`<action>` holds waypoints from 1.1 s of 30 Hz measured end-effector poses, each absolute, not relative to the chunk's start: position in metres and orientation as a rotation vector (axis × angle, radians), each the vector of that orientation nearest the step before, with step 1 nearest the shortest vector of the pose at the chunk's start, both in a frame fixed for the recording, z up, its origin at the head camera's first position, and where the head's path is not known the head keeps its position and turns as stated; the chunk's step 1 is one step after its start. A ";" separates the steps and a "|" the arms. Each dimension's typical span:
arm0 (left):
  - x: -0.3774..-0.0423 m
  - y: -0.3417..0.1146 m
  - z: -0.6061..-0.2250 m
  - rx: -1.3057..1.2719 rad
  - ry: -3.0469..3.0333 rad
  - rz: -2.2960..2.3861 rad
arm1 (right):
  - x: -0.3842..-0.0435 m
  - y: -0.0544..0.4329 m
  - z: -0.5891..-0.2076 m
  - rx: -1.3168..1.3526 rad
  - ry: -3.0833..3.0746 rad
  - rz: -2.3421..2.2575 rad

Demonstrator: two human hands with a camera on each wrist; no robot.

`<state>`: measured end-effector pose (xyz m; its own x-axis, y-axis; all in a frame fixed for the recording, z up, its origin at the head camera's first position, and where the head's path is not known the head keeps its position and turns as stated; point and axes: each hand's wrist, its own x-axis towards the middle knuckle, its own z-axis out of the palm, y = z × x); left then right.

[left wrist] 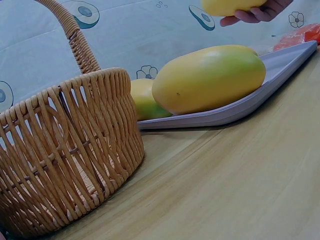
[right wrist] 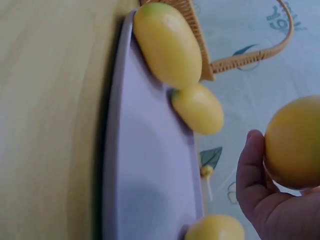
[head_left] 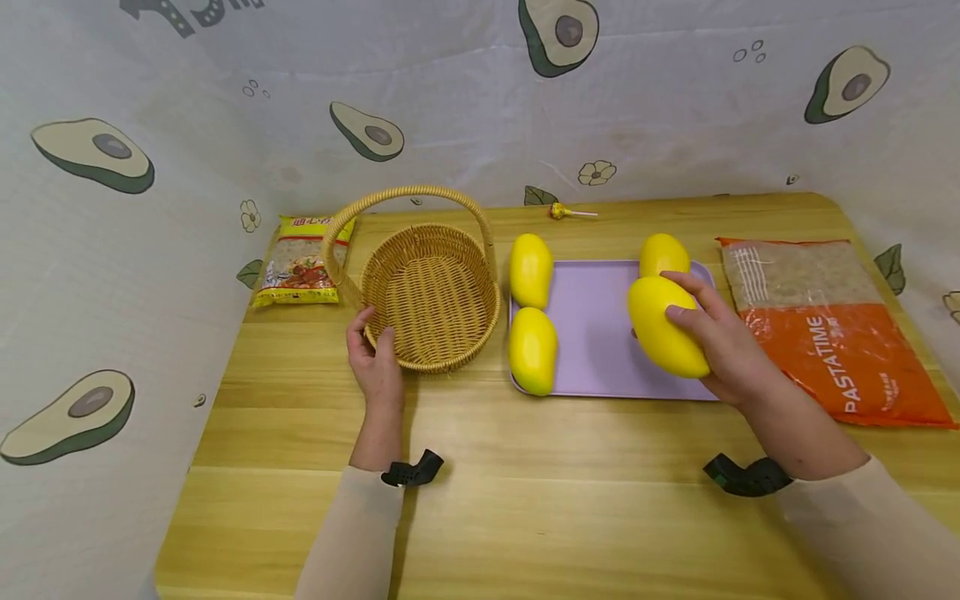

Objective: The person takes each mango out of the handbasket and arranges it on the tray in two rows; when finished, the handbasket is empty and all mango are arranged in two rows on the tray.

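Note:
My right hand grips a yellow mango and holds it up above the right part of a lilac tray. In the right wrist view the fingers curl round the held mango. Behind it, another mango lies at the tray's far right. Two more, a far mango and a near mango, rest along the tray's left edge. My left hand holds the near left rim of a wicker basket, whose inside is bare and whose handle stands up.
A yellow food packet lies left of the basket. An orange pasta bag lies right of the tray. A lollipop sits at the wooden table's back edge, before an avocado-print cloth.

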<state>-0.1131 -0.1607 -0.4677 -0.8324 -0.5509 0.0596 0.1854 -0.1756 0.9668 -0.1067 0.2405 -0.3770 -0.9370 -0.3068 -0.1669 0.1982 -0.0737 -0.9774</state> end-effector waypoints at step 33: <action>-0.113 -0.161 -0.468 0.396 -1.615 -2.062 | -0.110 0.291 -0.412 0.165 2.370 -1.204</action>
